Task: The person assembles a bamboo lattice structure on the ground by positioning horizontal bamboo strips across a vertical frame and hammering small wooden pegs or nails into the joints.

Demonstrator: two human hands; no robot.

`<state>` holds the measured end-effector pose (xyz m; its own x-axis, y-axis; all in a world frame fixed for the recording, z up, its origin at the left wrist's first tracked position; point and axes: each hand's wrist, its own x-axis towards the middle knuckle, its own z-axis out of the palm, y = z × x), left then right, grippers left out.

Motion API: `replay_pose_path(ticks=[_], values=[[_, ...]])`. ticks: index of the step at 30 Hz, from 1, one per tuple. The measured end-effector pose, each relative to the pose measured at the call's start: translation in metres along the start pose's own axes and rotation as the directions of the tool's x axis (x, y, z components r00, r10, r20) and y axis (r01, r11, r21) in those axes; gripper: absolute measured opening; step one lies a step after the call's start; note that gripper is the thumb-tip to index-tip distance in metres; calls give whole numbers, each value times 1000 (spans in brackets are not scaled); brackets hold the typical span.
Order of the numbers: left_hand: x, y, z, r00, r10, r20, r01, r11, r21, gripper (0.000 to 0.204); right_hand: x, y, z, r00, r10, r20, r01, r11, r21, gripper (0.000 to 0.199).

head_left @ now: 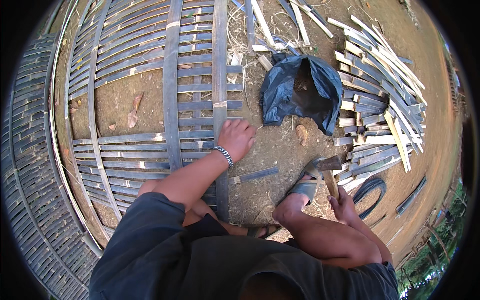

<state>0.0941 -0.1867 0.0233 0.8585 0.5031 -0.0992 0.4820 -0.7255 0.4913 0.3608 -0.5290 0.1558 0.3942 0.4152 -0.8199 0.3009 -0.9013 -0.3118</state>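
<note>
My left hand (237, 139), with a silver chain bracelet at its wrist, lies at the right edge of a bamboo lattice (172, 95). Its fingers are curled together over the end of a bamboo slat (231, 120), beside a long upright batten (220, 65). The palm side is hidden. Low on the right, by my bent knee, my right hand (344, 206) is closed round the wooden handle of a hammer (331, 183). The dark head of the hammer points up, next to my sandalled foot (305, 187). A short loose slat (254, 175) lies on the ground between my hands.
A black plastic bag (282, 90) stands gaping ahead of me. Beyond it on the right spreads a pile of split bamboo strips (380, 100). Nearby lies a coil of black cord or tubing (372, 195). Another slatted panel (37, 150) fills the far left.
</note>
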Motion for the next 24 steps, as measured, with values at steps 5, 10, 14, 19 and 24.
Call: replay_pose_path(ticks=[5,10,14,19,24], values=[[-3,-2,6,998,-59,2,59,998,27,18,1,-13,5,999,-45,24,44,999,26,46],[1,8,13,998,-51,-44,50,998,-25,16,-3,2,1,999,-42,12,40,993,113,47],[-4,4,26,994,-16,-109,15,1000,-14,12,4,13,7,999,-50,-5,50,995,91,46],[-12,1,24,988,-20,-150,-8,983,-182,12,8,10,9,994,-106,-10,106,983,149,45],[-4,2,0,919,-230,-322,124,940,-316,13,3,10,5,999,-47,7,46,987,156,46]])
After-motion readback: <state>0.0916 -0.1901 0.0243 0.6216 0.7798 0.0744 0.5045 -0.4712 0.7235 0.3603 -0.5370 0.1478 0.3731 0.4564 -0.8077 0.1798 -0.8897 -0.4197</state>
